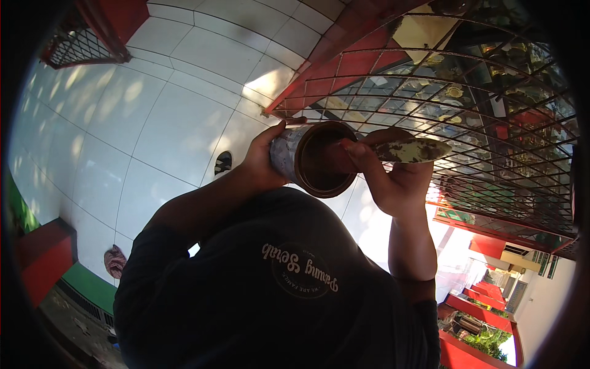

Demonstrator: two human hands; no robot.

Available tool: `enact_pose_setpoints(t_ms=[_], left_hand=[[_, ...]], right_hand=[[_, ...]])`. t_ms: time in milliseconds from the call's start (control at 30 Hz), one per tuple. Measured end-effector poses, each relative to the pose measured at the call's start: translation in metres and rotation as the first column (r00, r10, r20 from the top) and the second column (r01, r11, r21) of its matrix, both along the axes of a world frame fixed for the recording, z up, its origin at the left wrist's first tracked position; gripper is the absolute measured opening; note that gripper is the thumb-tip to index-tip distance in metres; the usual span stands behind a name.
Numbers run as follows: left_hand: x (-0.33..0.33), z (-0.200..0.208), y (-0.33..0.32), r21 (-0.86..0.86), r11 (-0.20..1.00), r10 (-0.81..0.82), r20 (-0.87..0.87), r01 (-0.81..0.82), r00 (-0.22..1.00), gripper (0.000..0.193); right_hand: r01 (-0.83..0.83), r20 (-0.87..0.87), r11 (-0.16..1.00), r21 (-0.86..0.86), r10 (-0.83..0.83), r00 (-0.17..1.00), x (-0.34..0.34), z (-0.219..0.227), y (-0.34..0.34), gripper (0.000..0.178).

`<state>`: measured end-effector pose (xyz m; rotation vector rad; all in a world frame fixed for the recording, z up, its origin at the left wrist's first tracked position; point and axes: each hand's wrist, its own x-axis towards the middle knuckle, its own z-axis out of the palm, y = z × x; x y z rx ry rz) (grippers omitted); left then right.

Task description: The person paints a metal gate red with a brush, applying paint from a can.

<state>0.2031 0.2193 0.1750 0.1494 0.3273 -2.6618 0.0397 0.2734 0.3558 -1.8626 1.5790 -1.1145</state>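
Observation:
My left hand [263, 158] is wrapped around the side of a paint can [286, 154], tilted so that its open mouth faces right. The can's outside is pale and mottled, and its rim is brownish. In my right hand [396, 181] is a paintbrush, gripped between thumb and fingers. Its handle [418, 149], pale green with dark blotches, points right, away from the can. The brush's other end reaches the can's mouth, where shadow and my fingers partly hide it. How much paint the can holds is too dark to see.
A rusty metal lattice [467, 104] in a red frame runs along the right, with shelved objects behind it. White tiles [178, 117] cover the floor. A dark shoe [223, 162] and a crumpled cloth [115, 261] lie there. A red post [46, 252] stands at left.

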Motion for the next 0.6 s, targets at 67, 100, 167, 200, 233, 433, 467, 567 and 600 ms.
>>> enact_pose_setpoints(t_ms=[67,100,167,200,233,433,467,567,600], left_hand=[[-0.001,0.0,0.0,0.014,1.0,-0.007,-0.014,0.007,1.0,0.046],[-0.002,-0.001,0.001,0.03,1.0,-0.001,-0.006,0.001,1.0,0.046],[-0.003,-0.002,0.002,0.044,0.999,0.0,0.0,0.0,1.0,0.046],[-0.003,-0.002,0.002,0.033,0.999,0.002,0.004,-0.002,1.0,0.046],[-0.003,-0.002,0.002,0.022,1.0,0.004,0.007,-0.004,1.0,0.046],[-0.007,-0.001,0.003,-0.015,1.0,-0.016,-0.003,0.016,1.0,0.047],[-0.007,-0.001,0.002,-0.015,1.0,-0.016,-0.003,0.016,1.0,0.047],[-0.008,-0.001,0.002,-0.007,1.0,-0.018,-0.003,0.018,1.0,0.047],[-0.009,-0.002,0.002,0.002,1.0,-0.007,-0.007,0.007,1.0,0.047]], right_hand=[[-0.01,-0.024,1.0,-0.019,0.009,1.0,-0.001,-0.003,-0.003,0.01],[-0.019,-0.045,0.999,-0.037,0.017,0.999,-0.001,-0.004,-0.004,0.01],[-0.016,-0.053,1.0,-0.019,0.015,0.998,-0.001,-0.005,-0.003,0.01],[-0.008,-0.062,1.0,-0.001,0.008,0.998,-0.001,-0.006,-0.003,0.01],[-0.005,-0.063,1.0,-0.002,0.005,0.998,-0.002,-0.006,-0.002,0.01],[0.01,-0.052,1.0,0.006,-0.01,0.999,-0.004,-0.008,0.0,0.01],[0.002,-0.037,1.0,-0.002,-0.002,0.999,-0.004,-0.006,0.001,0.009],[-0.024,-0.014,0.999,-0.048,0.023,1.0,-0.005,0.004,0.002,0.006],[-0.044,-0.006,0.995,-0.088,0.044,0.999,-0.004,0.01,0.003,0.006]])
